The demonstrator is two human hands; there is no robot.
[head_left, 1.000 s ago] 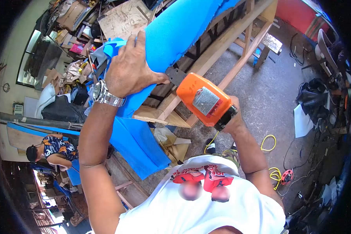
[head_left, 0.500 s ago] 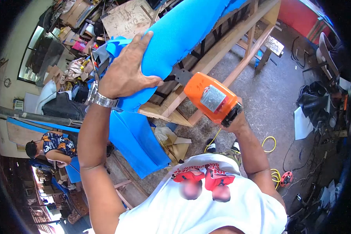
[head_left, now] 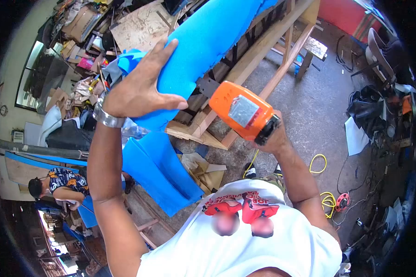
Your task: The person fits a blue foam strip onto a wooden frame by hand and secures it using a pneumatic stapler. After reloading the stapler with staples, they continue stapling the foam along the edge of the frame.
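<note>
My right hand is wrapped round the rear of an orange power tool with a silver label. The tool's dark metal front end reaches the ragged edge of a blue sheet. My left hand, wearing a metal watch, lies on the near part of this sheet with thumb and fingers spread. Beneath the sheet runs a wooden frame with dark straps across it.
A folded blue piece hangs below the frame. A co-worker bends over at the left. Scraps are heaped at the upper left. Yellow cord and a red reel lie on the floor; a chair stands at the right.
Both hands, the tool and the frame appear slightly further left in view. The tool's front still meets the blue sheet's edge, and my left thumb still rests on the sheet.
</note>
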